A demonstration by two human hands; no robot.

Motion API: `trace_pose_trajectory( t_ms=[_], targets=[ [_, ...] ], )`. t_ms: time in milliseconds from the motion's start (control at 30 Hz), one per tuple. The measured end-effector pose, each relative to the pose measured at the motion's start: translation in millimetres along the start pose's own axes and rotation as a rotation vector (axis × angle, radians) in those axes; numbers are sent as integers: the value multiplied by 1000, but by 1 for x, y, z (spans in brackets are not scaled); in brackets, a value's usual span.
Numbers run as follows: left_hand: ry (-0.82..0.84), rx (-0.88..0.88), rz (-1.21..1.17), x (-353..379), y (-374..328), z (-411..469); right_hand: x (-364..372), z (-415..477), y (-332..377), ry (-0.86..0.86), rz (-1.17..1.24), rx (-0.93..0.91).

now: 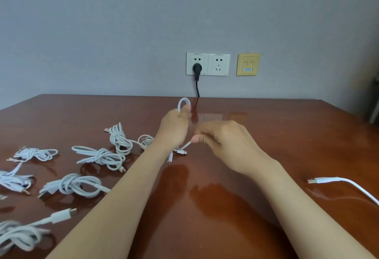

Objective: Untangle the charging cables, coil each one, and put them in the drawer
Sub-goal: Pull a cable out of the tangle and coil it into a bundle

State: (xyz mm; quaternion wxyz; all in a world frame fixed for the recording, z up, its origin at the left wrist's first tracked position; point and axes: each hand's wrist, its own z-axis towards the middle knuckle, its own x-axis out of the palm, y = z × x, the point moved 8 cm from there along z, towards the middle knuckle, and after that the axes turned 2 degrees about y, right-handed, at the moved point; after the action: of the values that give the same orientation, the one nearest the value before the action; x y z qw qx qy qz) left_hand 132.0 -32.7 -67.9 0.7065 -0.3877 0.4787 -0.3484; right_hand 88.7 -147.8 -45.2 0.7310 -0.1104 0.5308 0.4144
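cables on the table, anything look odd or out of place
One white USB cable lies loose and uncoiled at the right edge of the table, apart from the coiled bundles on the left. Nothing looks damaged or spilled. The left hand and right hand hold a second cable mid-coil.

Both hands are up just below the round black power plug (pixel 197 68) on the wall; left hand (pixel 176 128) grips a thin white charging cable (pixel 184 98) folded into a loop, right hand (pixel 225 141) pinches its loose end; glossy reddish-brown wooden table (pixel 266 127) underneath the plug; knotted white cable bundles (pixel 100 155) sit way down-left of the plug; one loose white USB cable (pixel 328 180) lies down-right of it
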Motion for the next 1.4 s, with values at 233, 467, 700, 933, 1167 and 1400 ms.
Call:
trace_pose_trajectory(
  t_ms=[233,467,700,933,1167,1400],
  targets=[
    [388,-155,-187,43,0,-24,-2,-1,-8,-30,14,46],
    [699,-123,-148,68,-4,-44,-18,-4,-30,-122,73,200],
    [874,-130,5,76,4,-54,-4,0,-57,-37,394,261],
    [716,-109,-57,77,4,-43,-6,5,-68,-133,407,305],
    [537,-103,-169,70,-1,-33,-10,5,-55,-101,568,262],
    [186,-121,-287,34,7,-11,0,4,-49,-8,559,252]
  ],
)
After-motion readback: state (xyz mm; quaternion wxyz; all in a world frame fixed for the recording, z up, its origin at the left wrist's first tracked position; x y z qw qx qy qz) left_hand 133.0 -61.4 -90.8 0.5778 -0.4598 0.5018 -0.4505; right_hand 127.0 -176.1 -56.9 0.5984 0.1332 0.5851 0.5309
